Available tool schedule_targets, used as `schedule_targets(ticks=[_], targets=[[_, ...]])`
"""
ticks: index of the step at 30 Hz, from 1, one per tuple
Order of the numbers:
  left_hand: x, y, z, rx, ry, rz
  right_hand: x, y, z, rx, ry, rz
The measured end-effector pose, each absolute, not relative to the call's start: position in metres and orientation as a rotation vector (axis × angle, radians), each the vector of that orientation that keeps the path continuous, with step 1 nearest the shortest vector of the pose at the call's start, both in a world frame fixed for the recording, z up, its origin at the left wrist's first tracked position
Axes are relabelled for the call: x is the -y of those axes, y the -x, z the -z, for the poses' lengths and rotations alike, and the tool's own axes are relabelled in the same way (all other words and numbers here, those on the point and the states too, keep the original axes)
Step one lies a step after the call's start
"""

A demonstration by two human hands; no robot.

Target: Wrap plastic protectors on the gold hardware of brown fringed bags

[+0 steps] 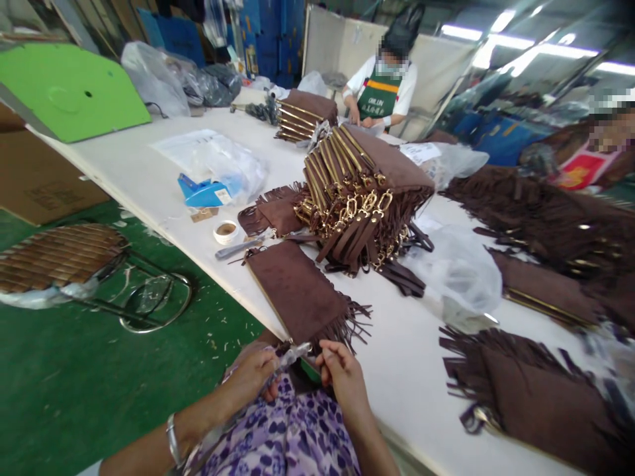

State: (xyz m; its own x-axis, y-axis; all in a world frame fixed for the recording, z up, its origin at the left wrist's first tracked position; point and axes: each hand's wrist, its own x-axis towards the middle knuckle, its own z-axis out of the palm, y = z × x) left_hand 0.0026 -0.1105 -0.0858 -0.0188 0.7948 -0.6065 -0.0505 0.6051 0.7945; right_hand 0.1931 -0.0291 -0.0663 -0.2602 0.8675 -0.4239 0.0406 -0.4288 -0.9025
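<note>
A brown fringed pouch [297, 284] lies at the near table edge, its gold zipper side towards the left and its fringe at the lower right. Just below its near corner, my left hand [255, 373] is closed around a narrow piece wrapped in clear plastic [292, 355], with a metal-looking end. My right hand [342, 373] is beside that end, thumb and fingers pinched together; whatever they hold is too small to make out. Both hands are over my lap, in front of the purple patterned apron [282, 436].
Brown fringed bags [367, 165] with gold zippers and chains are stacked mid-table. Nearer lie a tape roll [225, 231], a blue tape dispenser [203, 192] and a grey-handled tool [238, 249]. More bags [550, 396] lie right. A stool [64, 258] stands left; a co-worker [381, 92] works opposite.
</note>
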Motion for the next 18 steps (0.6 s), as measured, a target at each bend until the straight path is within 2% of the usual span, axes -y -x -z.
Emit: schedule_targets(ticks=[5,8,14,18], targets=[[0.108,0.004,0.081,-1.448,-0.613,-0.716,0.024,-0.197,0.073,1.172,1.368,-1.748],[0.109,-0.001,0.083,-1.451,-0.670,-0.682,0.024,-0.199,0.070,1.352,1.421,-1.629],[0.101,-0.038,0.080,-1.590,-0.825,-0.614,0.014,-0.182,0.061,2.009,1.334,-0.851],[0.087,-0.050,0.073,-1.532,-0.931,-0.648,-0.010,-0.177,0.073,2.319,1.275,-0.549]])
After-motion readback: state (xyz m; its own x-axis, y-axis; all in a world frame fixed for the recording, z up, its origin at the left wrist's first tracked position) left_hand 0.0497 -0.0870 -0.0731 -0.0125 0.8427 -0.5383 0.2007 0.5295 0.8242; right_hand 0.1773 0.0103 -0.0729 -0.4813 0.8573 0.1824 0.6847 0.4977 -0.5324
